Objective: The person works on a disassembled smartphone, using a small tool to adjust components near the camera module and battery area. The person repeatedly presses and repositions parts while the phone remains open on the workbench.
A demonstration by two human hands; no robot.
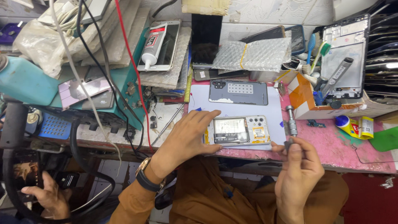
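Two hands work over an opened smartphone (238, 130) lying on a white mat (199, 101). The left hand (188, 135), fingers spread flat, steadies the phone's left end; the right hand (299, 166), right of it, pinches a small screwdriver (291, 120) upright.

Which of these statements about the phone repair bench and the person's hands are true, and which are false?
1. The left hand rests on the opened phone. True.
2. The right hand is empty. False: it holds a small metal screwdriver.
3. The grey back cover lies beyond the opened phone on the white mat. True.
4. The toothbrushes lie on the mat. False: they stand in the orange box at the right.
5. A wristwatch is on the left wrist. True.
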